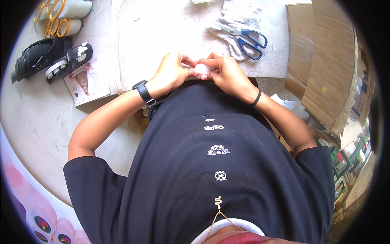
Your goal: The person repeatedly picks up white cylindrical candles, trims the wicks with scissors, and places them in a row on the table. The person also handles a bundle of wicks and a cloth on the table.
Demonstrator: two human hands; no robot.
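Observation:
Both my hands meet at the table's near edge, in front of my dark shirt. Between their fingertips is a small, white, rounded piece [201, 69] whose exact kind I cannot make out. My left hand [174, 72] pinches its left side, with thumb and fingers bent together. From the other side my right hand [228, 74] grips it the same way, thumb below and index finger above. Beyond the right hand lie scissors [248, 42] with dark blue handles, resting on a crumpled whitish cloth [233, 49].
Left of my hands, pale strands [118, 53] run along the white table [162, 24]. Farther left are a printed card [87, 84], a black tape dispenser [70, 63], a black object [40, 59] and white cylinders with gold rings [73, 26]. An open cardboard box [325, 69] stands right.

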